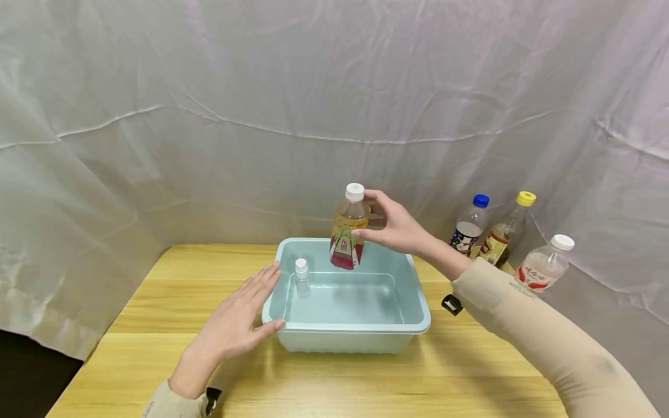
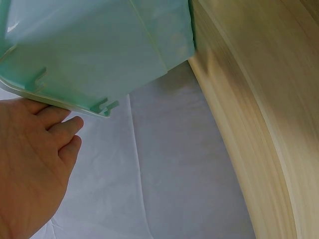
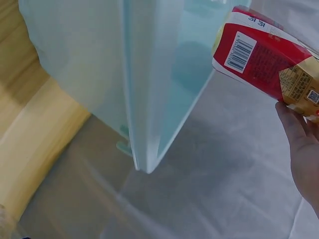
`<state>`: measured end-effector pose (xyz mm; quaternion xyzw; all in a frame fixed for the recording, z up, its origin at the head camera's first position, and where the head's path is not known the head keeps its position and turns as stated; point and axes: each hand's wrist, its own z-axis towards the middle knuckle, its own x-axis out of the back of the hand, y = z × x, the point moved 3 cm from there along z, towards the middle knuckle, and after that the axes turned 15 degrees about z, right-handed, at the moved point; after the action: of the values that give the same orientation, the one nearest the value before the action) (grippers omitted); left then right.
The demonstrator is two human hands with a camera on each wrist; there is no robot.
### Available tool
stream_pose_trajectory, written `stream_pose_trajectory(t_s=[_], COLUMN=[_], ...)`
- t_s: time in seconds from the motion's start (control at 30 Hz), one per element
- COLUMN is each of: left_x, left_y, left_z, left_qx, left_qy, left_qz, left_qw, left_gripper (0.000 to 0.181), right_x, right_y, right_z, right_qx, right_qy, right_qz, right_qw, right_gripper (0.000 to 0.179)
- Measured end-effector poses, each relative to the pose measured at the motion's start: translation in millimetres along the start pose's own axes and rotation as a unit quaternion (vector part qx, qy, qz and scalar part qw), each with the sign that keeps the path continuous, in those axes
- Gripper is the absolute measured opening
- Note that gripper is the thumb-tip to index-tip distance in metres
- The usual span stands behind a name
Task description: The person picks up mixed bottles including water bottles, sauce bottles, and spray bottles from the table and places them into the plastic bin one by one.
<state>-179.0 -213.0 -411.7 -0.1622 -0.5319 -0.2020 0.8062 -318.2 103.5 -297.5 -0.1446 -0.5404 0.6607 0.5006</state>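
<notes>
My right hand (image 1: 399, 226) grips a drink bottle (image 1: 347, 235) with a white cap and a red and yellow label, held upright over the back of a light blue plastic basin (image 1: 355, 328). In the right wrist view the bottle's label (image 3: 261, 59) shows a barcode, and the fingers lie along its side. My left hand (image 1: 237, 313) rests at the basin's left rim with its fingers straight. Seen from the left wrist, those fingers (image 2: 65, 130) are right at the rim's underside. A small clear bottle (image 1: 302, 278) with a white cap stands inside the basin, at its left.
To the right stand a blue-capped bottle (image 1: 468, 226), a yellow-capped glass bottle (image 1: 504, 235) and a white-capped bottle (image 1: 543, 264), partly behind my right sleeve. The wooden table (image 1: 172, 284) ends at grey cloth (image 1: 261, 174) behind and at both sides.
</notes>
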Motion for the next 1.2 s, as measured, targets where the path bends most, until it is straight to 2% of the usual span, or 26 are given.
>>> stream_pose_trajectory(t_s=[0.27, 0.47, 0.73, 0.97, 1.2], left_x=[0.0, -0.7, -0.3, -0.9, -0.3], left_y=[-0.4, -0.2, -1.3, -1.6, -1.8], left_z=[1.3, 1.4, 0.2, -0.1, 0.2], left_qx=[0.004, 0.003, 0.004, 0.007, 0.007], left_qy=[-0.004, -0.006, -0.004, -0.004, 0.005], left_qz=[-0.002, -0.004, -0.004, 0.002, 0.006], left_qw=[1.0000, 1.0000, 1.0000, 1.0000, 0.9999], left_gripper=[0.090, 0.090, 0.089, 0.090, 0.090], right_x=[-20.1, -31.0, -40.9, -48.0, -53.5], right_y=[9.3, 15.8, 30.2, 41.8, 51.3], right_z=[8.6, 10.7, 13.4, 12.3, 9.8], right_qx=[0.025, 0.010, 0.001, -0.007, -0.042], right_qy=[-0.030, -0.052, -0.085, -0.113, -0.127], right_qz=[-0.015, -0.052, -0.069, -0.065, -0.044], right_qw=[0.9991, 0.9972, 0.9939, 0.9914, 0.9900], right_gripper=[0.072, 0.072, 0.071, 0.071, 0.073])
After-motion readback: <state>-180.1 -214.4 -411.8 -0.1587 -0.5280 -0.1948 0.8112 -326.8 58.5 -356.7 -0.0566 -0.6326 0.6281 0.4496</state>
